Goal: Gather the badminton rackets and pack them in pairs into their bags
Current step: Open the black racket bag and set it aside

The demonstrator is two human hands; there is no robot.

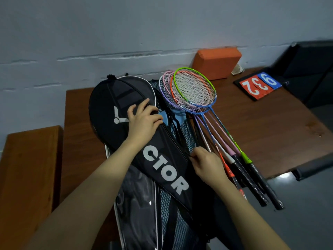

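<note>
On the brown wooden table in front of you lies a dark navy fabric racket bag with large white lettering, its wide rounded head end towards the pale wall and its narrow end pointing back at you. Your left hand rests flat on the bag's wide part, fingers spread and mostly straight, pressing down on the fabric near its right edge rather than curling round anything. Your right hand sits at the bag's right edge, lower down along the narrow section, with thumb and fingertips pinched together on something small and dark there; it looks like a zip pull or cord, but it is too small to tell which.

Underneath that bag you have more bags stacked: a black mesh racket bag with pale blue lining shows to its right, and a clear-fronted plastic racket cover with white piping shows nearer to you.

Just beside the bags, on your right, a fan of badminton rackets lies loose on the table, none of them inside a bag. Their heads overlap near the wall, with frames in green and orange, blue, pink, purple and white, and their black-wrapped handles splay out over the table's near edge.

Farther back, an orange foam block stands against the wall, and a red and blue flip scoreboard lies flat near the table's right corner.
</note>
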